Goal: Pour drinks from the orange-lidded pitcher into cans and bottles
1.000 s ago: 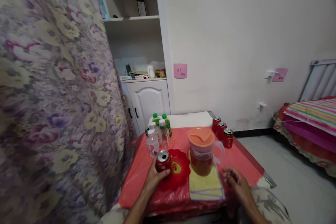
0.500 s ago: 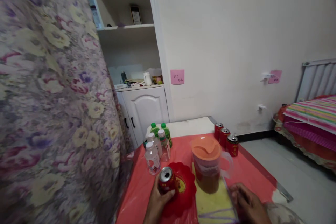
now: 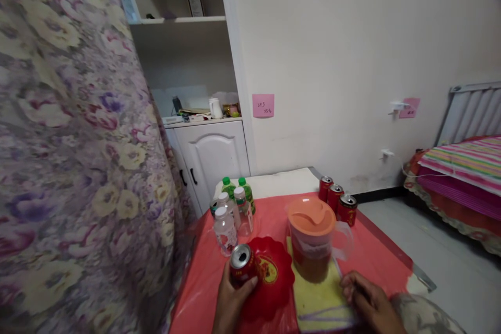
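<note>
My left hand (image 3: 234,295) is wrapped round an opened red can (image 3: 242,266), which it holds at the left edge of a red scalloped plate (image 3: 278,292). My right hand (image 3: 366,295) has its fingers curled together beside the right edge of a yellow cloth (image 3: 323,305); whether anything small is inside them is hidden. Between the hands, on the cloth, stands a clear pitcher (image 3: 312,255) with an orange lid (image 3: 312,215) and brownish liquid inside.
Clear bottles (image 3: 225,232) and green-capped bottles (image 3: 245,190) stand at the table's back left. Three red cans (image 3: 347,210) line the right side. A floral curtain (image 3: 78,141) hangs at left; a bed (image 3: 462,188) is at far right.
My left hand and the can have shifted slightly left, off the plate's middle. The fingers of my right hand are curled a little tighter. The camera view has tilted slightly.
</note>
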{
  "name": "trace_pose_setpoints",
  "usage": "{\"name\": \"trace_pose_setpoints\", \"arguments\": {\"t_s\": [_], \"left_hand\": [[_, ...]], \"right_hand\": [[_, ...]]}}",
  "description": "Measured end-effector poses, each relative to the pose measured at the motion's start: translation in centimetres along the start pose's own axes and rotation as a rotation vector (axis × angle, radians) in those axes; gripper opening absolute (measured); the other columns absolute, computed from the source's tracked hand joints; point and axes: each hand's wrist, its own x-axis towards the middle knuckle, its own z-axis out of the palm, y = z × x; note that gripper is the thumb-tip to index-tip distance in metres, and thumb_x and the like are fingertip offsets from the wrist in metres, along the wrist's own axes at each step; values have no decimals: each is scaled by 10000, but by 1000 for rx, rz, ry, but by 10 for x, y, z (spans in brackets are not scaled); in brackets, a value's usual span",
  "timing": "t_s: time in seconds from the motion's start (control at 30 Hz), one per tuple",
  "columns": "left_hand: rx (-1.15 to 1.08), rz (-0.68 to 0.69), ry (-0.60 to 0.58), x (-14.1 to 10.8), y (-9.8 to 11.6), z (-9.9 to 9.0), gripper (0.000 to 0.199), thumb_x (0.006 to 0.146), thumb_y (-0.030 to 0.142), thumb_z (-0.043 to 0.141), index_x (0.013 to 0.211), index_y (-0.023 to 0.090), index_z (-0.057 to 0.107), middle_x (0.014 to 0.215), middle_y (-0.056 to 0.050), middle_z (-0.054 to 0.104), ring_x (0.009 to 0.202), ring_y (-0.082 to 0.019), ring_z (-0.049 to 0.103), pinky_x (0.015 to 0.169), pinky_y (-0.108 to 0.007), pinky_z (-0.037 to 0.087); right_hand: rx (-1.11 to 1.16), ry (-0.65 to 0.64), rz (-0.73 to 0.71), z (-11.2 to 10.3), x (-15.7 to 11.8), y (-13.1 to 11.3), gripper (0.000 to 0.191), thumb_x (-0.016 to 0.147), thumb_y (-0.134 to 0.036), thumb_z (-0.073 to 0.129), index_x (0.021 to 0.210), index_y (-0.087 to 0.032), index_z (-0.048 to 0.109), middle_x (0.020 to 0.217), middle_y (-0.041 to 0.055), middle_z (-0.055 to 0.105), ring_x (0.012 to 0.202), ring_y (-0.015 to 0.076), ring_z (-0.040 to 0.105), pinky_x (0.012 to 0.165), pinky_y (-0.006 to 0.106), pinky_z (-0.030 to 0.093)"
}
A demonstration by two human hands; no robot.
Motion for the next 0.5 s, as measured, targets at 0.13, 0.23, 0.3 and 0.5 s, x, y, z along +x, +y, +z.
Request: {"name": "trace_pose_setpoints", "arguments": {"t_s": [0.13,0.23,0.3,0.5], "left_hand": [[15,33,40,3,-11,-1,740,489,314,901,1174,190,648,1124,-106,784,1075,-361,720,901,-410,588],[17,17,23,3,-13,-1,760,496,329,898,1191,192,621,1089,-100,787,1021,-349,732,857,-405,597],[28,18,16,2,-10,-1,752,499,325,897,1186,197,622,1072,-93,791,1007,-345,736,854,-404,597],[11,3,-40,-1,-6,-2,761,468,343,921,1164,181,659,1088,-116,796,1063,-373,728,919,-432,584]], "right_hand": [[-25,-90,-40,2,-4,-1,315,880,-481,560,766,-205,660,657,3,612,614,188,547,592,284,419],[-67,-128,-90,2,-6,-2,374,919,-524,511,783,-204,648,678,12,616,611,187,541,575,280,406],[-95,-135,-126,2,-7,-2,369,925,-523,505,796,-207,647,681,12,611,638,198,561,604,288,422],[-168,-126,-180,6,-11,-2,397,934,-544,475,780,-219,643,652,8,591,627,200,552,605,286,426]]}}
